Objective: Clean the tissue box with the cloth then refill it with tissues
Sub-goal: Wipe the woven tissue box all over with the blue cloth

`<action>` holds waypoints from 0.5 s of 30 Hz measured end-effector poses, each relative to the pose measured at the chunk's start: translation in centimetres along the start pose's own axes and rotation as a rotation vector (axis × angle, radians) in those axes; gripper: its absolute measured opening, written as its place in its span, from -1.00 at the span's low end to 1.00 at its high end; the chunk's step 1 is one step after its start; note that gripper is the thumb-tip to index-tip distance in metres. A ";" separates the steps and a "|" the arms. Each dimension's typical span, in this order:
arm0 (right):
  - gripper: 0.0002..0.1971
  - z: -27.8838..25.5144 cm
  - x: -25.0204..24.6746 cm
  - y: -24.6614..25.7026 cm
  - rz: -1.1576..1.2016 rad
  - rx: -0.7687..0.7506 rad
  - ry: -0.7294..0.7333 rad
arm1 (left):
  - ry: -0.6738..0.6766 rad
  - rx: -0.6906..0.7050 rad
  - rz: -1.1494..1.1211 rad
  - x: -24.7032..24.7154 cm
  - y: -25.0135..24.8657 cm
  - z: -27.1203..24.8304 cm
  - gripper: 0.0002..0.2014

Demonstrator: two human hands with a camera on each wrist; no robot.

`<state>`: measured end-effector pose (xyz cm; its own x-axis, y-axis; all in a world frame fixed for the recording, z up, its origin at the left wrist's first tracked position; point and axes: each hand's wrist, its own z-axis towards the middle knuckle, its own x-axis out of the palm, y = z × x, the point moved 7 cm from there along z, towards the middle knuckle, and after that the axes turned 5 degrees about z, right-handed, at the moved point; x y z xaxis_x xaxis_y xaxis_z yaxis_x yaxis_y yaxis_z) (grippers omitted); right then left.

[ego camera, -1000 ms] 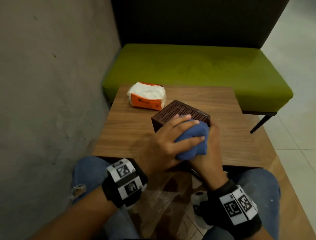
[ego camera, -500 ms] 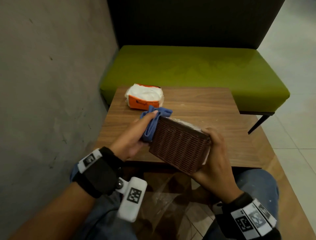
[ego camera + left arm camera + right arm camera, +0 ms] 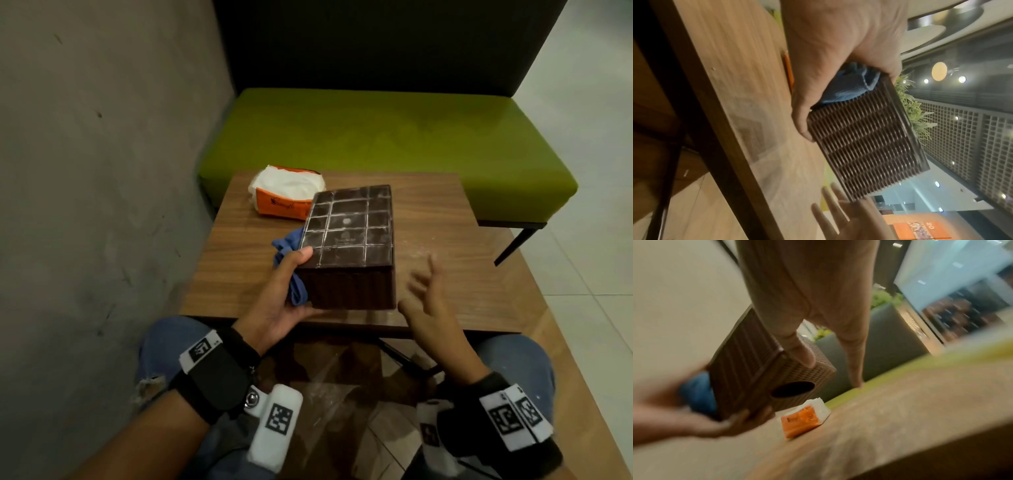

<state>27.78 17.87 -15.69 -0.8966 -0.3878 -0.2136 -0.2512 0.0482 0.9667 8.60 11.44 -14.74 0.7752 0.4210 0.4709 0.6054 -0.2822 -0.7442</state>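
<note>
The dark brown woven tissue box (image 3: 349, 243) is held above the wooden table (image 3: 445, 274), its dusty gridded underside turned up. My left hand (image 3: 284, 294) grips the box's left side, thumb on the top edge, with the blue cloth (image 3: 289, 245) bunched between palm and box. The left wrist view shows the cloth (image 3: 846, 84) pressed against the ribbed box (image 3: 865, 146). My right hand (image 3: 424, 301) hovers just right of the box with fingers spread, holding nothing. In the blurred right wrist view the box's round opening (image 3: 792, 389) faces down. An orange-and-white tissue pack (image 3: 286, 195) lies behind.
A green bench seat (image 3: 394, 137) with a dark backrest stands beyond the table. A grey concrete wall (image 3: 102, 171) runs close along the left. White dust specks lie on the table's right part. My knees in jeans sit under the near edge.
The box has been turned over so its underside faces up. My right hand has let go of it and pulled away to the right; the left hand now holds box and cloth alone.
</note>
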 end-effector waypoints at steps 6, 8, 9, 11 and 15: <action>-0.21 -1.4 4.7 0.3 0.805 0.283 0.194 | -0.019 0.330 0.120 0.5 0.8 0.4 -0.37; -0.24 -0.4 4.8 0.6 0.830 0.212 0.118 | 0.021 0.366 0.179 1.1 1.5 0.1 -0.32; -0.25 0.0 4.6 0.6 0.837 0.196 0.059 | 0.041 0.368 0.208 1.3 1.6 0.0 -0.32; -0.30 0.6 4.1 0.7 0.864 0.157 -0.020 | 0.060 0.362 0.280 1.3 1.6 0.0 -0.31; -0.12 0.9 3.0 0.8 0.805 0.055 -0.157 | 0.054 0.364 0.436 1.0 1.5 0.6 -0.25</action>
<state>24.54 17.56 -15.67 -0.8496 -0.0822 0.5211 0.4768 0.3031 0.8251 10.16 11.91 -15.64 0.9532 0.2852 0.0998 0.1334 -0.1008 -0.9859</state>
